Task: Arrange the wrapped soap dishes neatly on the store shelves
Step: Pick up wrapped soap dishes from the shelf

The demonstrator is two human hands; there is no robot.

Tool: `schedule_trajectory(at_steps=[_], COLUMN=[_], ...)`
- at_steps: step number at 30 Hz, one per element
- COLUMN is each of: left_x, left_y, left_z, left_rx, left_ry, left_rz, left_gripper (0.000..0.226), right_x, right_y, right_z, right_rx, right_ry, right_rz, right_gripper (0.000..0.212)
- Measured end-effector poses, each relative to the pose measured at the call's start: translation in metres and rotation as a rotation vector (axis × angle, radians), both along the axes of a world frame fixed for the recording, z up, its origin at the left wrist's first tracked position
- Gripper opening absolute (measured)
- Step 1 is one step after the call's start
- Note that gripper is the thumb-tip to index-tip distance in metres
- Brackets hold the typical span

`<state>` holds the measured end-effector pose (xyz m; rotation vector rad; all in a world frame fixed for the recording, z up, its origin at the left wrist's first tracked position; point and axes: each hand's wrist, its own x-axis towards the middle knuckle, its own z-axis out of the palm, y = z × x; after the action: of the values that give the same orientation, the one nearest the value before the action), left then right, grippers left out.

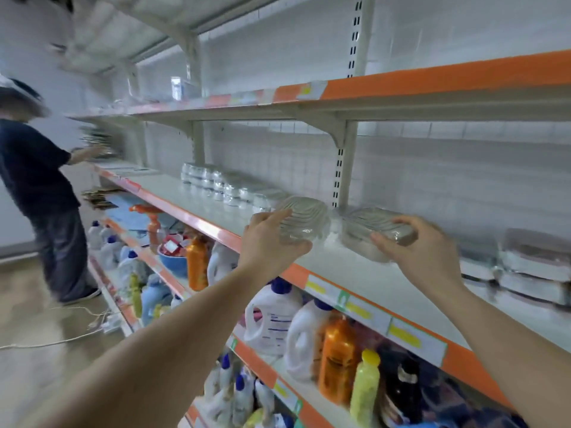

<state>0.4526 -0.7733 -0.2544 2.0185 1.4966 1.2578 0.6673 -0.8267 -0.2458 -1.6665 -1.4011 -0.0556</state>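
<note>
So I've got 2 wrapped soap dishes in play right now, both on the middle shelf [216, 208] with the orange edge strip. My left hand [272, 242] grips the left soap dish [304, 219], thumb up on the ribbed top and fingers curled under the front, and it looks tipped up a bit, maybe just off the shelf, hard to say. My right hand [423, 245] has its fingers curled over the front of the right soap dish [367, 228], which looks like it's sitting flat on the shelf. The 2 are just beside each other with a small gap between.

Progress-wise I'd call it somewhere in the middle. To the left there's already a row of wrapped dishes [222, 185] lined up toward the back of the shelf, stacked 2 high by the look of it, so that part seems done. Off to the right there's another wrapped stack [534, 267], blurry, and I can't tell if it's tidy or waiting its turn. The 2 in my hands aren't lined up with the row yet, so I reckon they need sliding back and squaring up.

Below are detergent bottles [278, 316] on the lower shelf, and another person [34, 177] is working further down the aisle on my left.
</note>
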Motion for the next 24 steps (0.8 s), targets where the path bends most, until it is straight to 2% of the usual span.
schedule_trajectory(at_steps=[7, 18, 24], left_x=[-0.06, -0.138, -0.161], left_y=[0.093, 0.317, 0.427], left_z=[-0.011, 0.008, -0.003], left_rx=[-0.002, -0.032, -0.065], left_ry=[0.065, 0.138, 0.159], left_rz=[0.088, 0.215, 0.162], left_gripper=[0.069, 0.069, 0.069], right_x=[-0.053, -0.122, -0.152], right_y=[0.116, 0.359, 0.445], right_z=[-0.005, 0.013, 0.008], right_rx=[-0.009, -0.014, -0.069], right_ry=[-0.034, -0.02, -0.07], right_rz=[0.068, 0.137, 0.028], right_gripper=[0.047, 0.045, 0.046])
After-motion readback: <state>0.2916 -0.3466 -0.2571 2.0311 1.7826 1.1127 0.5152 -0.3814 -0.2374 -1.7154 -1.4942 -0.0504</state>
